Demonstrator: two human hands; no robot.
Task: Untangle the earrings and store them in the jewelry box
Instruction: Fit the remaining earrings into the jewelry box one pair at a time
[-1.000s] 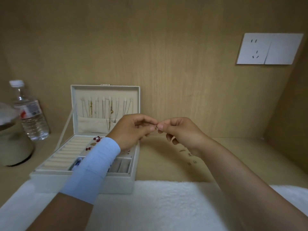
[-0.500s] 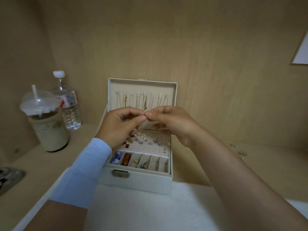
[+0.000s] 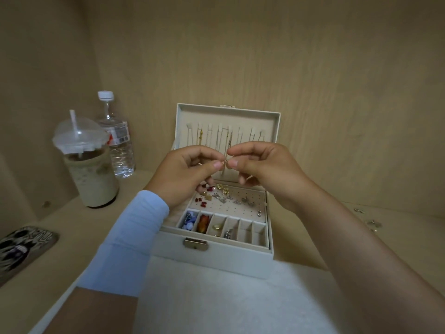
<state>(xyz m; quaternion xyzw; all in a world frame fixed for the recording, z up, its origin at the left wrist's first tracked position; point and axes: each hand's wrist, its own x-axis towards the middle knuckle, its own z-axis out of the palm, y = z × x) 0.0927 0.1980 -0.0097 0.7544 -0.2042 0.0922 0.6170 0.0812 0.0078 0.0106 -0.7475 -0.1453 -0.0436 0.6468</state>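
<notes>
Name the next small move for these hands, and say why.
Probably pull gently apart: the left hand and right hand both pinch the small earrings between them, above the open jewelry box, which should catch a drop.

The jewelry box (image 3: 216, 261) is cream-white with a brass clasp (image 3: 195, 244). Red, blue and gold pieces sit inside. The sleeve (image 3: 127, 244) is pale blue, and the phone case (image 3: 21, 249) has black-and-white graphics.

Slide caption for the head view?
Left hand and right hand pinch an earring over the open jewelry box; iced drink and water bottle stand left.
</notes>
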